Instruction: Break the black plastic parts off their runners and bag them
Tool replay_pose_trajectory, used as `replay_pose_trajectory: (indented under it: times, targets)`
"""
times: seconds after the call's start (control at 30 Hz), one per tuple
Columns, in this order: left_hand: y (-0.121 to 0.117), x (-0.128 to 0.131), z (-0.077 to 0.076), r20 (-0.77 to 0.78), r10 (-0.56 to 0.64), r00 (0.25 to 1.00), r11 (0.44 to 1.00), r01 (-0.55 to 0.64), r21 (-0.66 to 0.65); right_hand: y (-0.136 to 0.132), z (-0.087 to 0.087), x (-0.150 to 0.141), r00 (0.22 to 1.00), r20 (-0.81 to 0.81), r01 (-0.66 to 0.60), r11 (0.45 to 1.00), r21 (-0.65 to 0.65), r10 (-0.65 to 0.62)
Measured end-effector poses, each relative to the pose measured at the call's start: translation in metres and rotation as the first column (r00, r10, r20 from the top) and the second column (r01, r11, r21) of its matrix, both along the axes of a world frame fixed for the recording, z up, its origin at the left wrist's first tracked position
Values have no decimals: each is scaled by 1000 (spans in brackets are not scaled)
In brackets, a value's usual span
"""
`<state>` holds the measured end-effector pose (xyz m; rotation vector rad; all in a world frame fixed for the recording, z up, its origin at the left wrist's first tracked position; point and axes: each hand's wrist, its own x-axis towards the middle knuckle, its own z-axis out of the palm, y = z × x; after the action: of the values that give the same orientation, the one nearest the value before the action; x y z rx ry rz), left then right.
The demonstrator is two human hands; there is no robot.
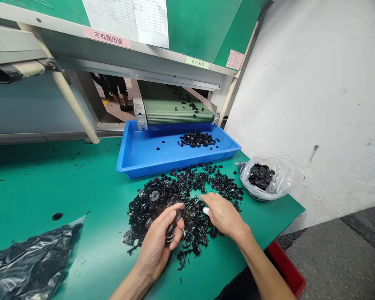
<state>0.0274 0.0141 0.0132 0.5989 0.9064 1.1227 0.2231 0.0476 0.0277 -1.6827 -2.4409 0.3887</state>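
path: green mat (59,187) left of black parts (187,196) | obstacles: blue tray (143,150) ahead, plastic bag (284,175) right

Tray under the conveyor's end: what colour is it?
Bright blue: the plastic tray shows best in the head view.

black plastic discs (171,228) half hidden in left hand (156,246), plastic bag (34,262) cut off lower left

Bright, even light, seemingly from above, fills the frame and casts only soft shadows beneath the left hand (159,246) and right hand (225,214). Glare streaks the plastic bag at lower left (34,262) and the plastic bag at right (265,177), and wide-angle distortion bends the table (65,187) edges toward the corners, though nearly everything stays sharp.
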Motion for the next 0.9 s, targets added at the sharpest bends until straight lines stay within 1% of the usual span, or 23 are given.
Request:
replay_pose_trajectory:
  times: [0.07, 0.17, 0.27, 0.37, 0.43, 0.53, 0.7, 0.8, 0.9]
  targets:
    - [0, 1, 0, 42, -16, 999, 1000, 16, 0, 6, 4, -2, 998, 55, -13, 995, -96, 18]
    - [-1, 1, 2, 68, -19, 997, 1000, 18, 7, 17, 10, 0, 996, 39, -67, 979, -191, 76]
    - [-1, 1, 2, 80, -47, 996, 999, 48, -7, 25, 15, 1, 994, 3, -105, 972, -211, 108]
    - [0, -1, 2, 109, -62, 992, 997, 68, -44, 27, 15, -1, 993, -35, -119, 967, -226, 115]
    - [-1, -3, 1, 129, -50, 990, 996, 59, -72, 27, 12, -2, 991, -74, -127, 965, -230, 113]
    - [-2, -5, 1, 160, -37, 986, 995, 51, -85, 27, 4, 0, 976, -202, -123, 969, -214, 79]
    - [-2, -4, 1, 191, -63, 980, 996, 74, -54, 28, -15, 8, 900, -434, -34, 984, -177, -47]
    - [-2, -3, 0, 172, -58, 983, 998, 62, -21, 29, -25, 12, 822, -554, 36, 983, -180, -132]
    - [-2, 0, -1, 144, -90, 985, 996, 91, -4, 29, -32, 13, 735, -652, 79, 978, -194, -188]
